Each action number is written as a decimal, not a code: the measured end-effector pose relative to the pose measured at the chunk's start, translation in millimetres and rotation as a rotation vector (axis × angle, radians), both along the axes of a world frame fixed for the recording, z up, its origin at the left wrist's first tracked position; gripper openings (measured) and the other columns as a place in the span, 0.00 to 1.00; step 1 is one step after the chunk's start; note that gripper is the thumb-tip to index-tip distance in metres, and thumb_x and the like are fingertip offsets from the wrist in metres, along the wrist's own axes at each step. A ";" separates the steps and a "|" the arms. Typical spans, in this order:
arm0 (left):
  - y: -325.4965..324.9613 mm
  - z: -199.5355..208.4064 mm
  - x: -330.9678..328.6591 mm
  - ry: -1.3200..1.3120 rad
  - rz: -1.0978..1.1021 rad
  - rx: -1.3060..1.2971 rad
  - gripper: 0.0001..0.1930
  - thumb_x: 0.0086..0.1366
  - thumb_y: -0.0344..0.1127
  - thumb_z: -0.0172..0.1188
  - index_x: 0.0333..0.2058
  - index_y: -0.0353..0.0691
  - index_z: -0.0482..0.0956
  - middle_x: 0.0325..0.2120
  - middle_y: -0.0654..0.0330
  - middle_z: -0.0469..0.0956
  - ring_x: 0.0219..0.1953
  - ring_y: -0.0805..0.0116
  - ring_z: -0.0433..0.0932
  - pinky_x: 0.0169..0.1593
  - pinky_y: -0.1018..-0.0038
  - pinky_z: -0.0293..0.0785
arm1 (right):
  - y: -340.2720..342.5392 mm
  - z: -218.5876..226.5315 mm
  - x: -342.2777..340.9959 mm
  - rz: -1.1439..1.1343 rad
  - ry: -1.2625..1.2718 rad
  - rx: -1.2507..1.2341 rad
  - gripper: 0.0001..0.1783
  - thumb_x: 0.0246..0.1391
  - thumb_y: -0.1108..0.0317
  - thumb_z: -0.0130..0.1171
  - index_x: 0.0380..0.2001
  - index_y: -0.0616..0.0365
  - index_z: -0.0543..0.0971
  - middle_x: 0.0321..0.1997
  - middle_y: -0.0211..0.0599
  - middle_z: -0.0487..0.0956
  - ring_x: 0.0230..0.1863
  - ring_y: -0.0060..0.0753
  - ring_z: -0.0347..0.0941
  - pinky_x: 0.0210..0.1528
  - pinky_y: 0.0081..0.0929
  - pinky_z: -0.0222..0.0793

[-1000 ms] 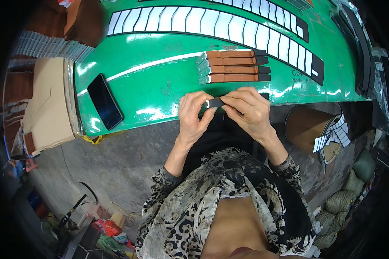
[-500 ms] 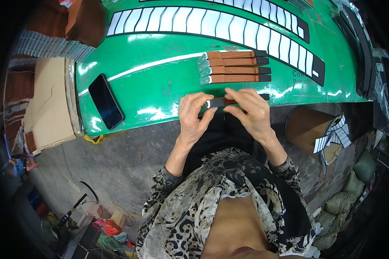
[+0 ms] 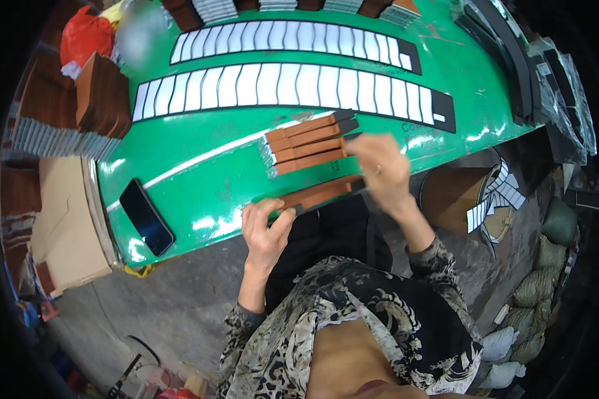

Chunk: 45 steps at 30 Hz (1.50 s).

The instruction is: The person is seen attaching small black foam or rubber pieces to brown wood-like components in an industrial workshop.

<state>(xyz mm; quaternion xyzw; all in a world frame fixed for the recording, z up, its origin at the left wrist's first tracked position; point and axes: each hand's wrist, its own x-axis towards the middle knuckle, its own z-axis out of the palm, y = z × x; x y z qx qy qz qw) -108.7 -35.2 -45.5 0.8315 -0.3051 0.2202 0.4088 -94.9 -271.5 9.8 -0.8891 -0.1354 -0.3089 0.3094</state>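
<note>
Closest to me, my left hand (image 3: 265,229) pinches the near end of a long brown strip with a black end (image 3: 318,194), fingers curled around it at the front edge of the green table (image 3: 199,179). My right hand (image 3: 379,169) is at the other end of that strip, fingers bent down over it, and it looks like it grips that end, but the picture is a bit blurry there. So the strip lies between my two hands, just over the table's front edge. I think I am at the step of putting this strip down next to the others. A little farther on, four more brown strips (image 3: 309,143) lie side by side in a neat slanted stack, close to my right hand. To do the next move well, I think I need to keep the strip flat and line it up with that stack so the ends match. Off to the left, a black phone (image 3: 146,217) lies flat on the table. Farther back, two long rows of white pieces on black backing (image 3: 293,85) run across the table. A tan cardboard box (image 3: 63,233) sits past the table's left end.
</note>
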 end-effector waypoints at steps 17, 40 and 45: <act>21.2 -16.0 -5.0 -0.197 -0.261 0.259 0.16 0.41 0.29 0.67 0.28 0.52 0.71 0.33 0.58 0.71 0.38 0.57 0.76 0.32 0.65 0.72 | -245.6 -61.8 180.0 -0.302 0.399 -0.404 0.16 0.42 0.65 0.65 0.37 0.56 0.78 0.41 0.43 0.77 0.42 0.51 0.73 0.43 0.41 0.68; -9.7 -0.5 28.1 0.329 0.156 -0.085 0.18 0.48 0.22 0.66 0.39 0.34 0.72 0.36 0.53 0.74 0.36 0.60 0.74 0.38 0.70 0.72 | -169.6 -13.8 132.4 -0.073 0.691 0.985 0.16 0.64 0.64 0.44 0.46 0.67 0.69 0.33 0.35 0.74 0.30 0.20 0.72 0.40 0.24 0.75; -13.4 -2.8 30.3 0.268 0.131 -0.159 0.16 0.48 0.22 0.66 0.36 0.34 0.72 0.33 0.54 0.74 0.34 0.60 0.73 0.37 0.69 0.71 | -76.9 11.7 53.3 0.305 0.884 1.066 0.15 0.61 0.68 0.46 0.48 0.66 0.70 0.36 0.35 0.71 0.36 0.22 0.69 0.38 0.26 0.78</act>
